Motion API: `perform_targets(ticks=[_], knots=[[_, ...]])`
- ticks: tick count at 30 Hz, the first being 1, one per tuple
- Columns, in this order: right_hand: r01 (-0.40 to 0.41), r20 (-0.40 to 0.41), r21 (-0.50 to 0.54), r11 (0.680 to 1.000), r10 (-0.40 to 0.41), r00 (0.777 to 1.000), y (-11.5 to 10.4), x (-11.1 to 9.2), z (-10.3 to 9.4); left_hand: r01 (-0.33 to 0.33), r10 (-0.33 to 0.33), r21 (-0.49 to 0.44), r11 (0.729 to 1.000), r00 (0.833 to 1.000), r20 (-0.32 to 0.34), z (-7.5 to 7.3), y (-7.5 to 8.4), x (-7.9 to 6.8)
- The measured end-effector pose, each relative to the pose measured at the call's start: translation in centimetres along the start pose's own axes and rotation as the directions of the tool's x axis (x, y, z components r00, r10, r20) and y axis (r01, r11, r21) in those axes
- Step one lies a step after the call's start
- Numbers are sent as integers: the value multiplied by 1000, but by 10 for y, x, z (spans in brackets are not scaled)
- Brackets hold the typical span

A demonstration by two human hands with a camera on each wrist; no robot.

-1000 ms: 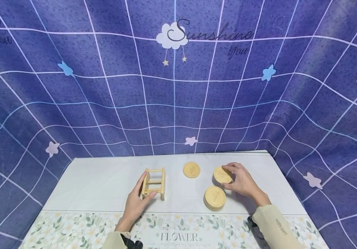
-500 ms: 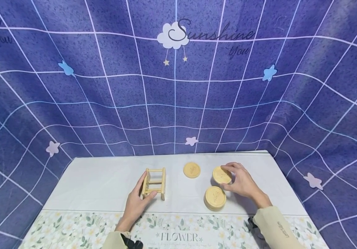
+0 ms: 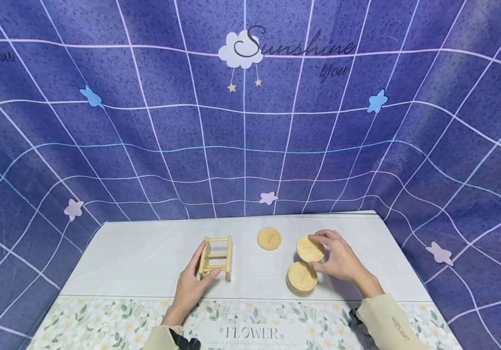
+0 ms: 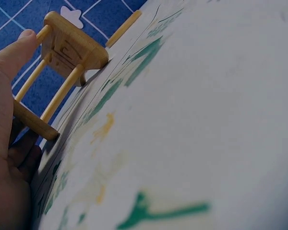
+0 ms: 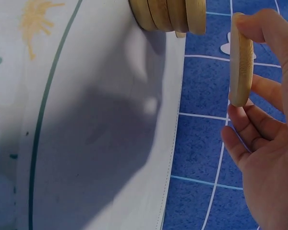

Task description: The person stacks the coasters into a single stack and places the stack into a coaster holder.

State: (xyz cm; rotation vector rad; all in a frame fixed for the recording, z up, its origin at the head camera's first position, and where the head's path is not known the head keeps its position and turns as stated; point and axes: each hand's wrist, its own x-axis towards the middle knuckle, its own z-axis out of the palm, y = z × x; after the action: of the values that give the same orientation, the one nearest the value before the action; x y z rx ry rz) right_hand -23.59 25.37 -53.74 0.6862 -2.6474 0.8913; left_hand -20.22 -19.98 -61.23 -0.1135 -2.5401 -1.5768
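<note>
On the left of the white table, my left hand (image 3: 191, 288) holds a small wooden coaster rack (image 3: 229, 257), thumb on one side and fingers on the other. The left wrist view shows the rack's carved end panel (image 4: 72, 45) and its rods. My right hand (image 3: 341, 257) pinches a round wooden coaster (image 3: 309, 249) by its edge. That coaster (image 5: 241, 62) is clear of the cloth in the right wrist view. Just nearer me than it stands a stack of coasters (image 3: 301, 279), its top one engraved. A single coaster (image 3: 269, 239) lies flat between rack and stack, farther back.
A white cloth (image 3: 145, 257) covers the table, with a floral printed strip (image 3: 114, 318) along the near side. Behind and at both sides hangs a blue curtain (image 3: 224, 126) with grid lines and stars, meeting the table's back edge.
My right hand has brought the held coaster slightly left and nearer to the stack. The left hand, rack, single coaster and stack stay where they were.
</note>
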Motion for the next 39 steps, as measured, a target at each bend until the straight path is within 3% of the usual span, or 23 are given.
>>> perform_targets(ticks=[12, 39], knots=[[36, -17, -11, 999, -36, 999, -1, -8, 1, -15, 15, 2, 1000, 1000, -10, 1, -1, 0], [57, 22, 22, 998, -58, 998, -10, -29, 13, -12, 12, -5, 1000, 1000, -9, 1, 0, -1]])
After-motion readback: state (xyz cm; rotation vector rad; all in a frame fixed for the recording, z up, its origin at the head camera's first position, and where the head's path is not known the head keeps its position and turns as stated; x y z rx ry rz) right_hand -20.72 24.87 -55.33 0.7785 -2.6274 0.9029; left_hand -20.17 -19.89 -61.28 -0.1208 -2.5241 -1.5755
